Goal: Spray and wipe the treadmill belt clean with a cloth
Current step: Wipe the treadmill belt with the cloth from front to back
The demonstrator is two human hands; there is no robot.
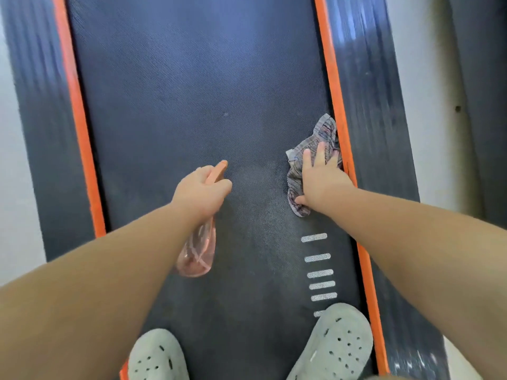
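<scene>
Treadmill belt (192,91): dark, textured, runs 12 to 6 through the frame. Glossy black side rails (367,91) flank it at 9 and 3, each edged with an orange strip (333,78). A paler, hazy patch (260,193) sits on the belt at centre.

Two grey perforated clogs (337,344) stand on the belt, at 6 and 5 o'clock. A column of white dashes (318,257) runs up from the clog at 5.

Spray bottle (196,253): translucent pink body, orange head. Its body hangs toward 7, under the wrist. Its nozzle points toward 1.

Cloth (325,133): crumpled, grey-mauve pattern, lying on the belt at 3 o'clock, hard against the orange strip.

Left hand (199,193): just 9 of centre, fingers wrapped round the bottle's orange head.

Right hand (321,179): palm down on the cloth, fingers straight and spread, pressing it to the belt.
</scene>
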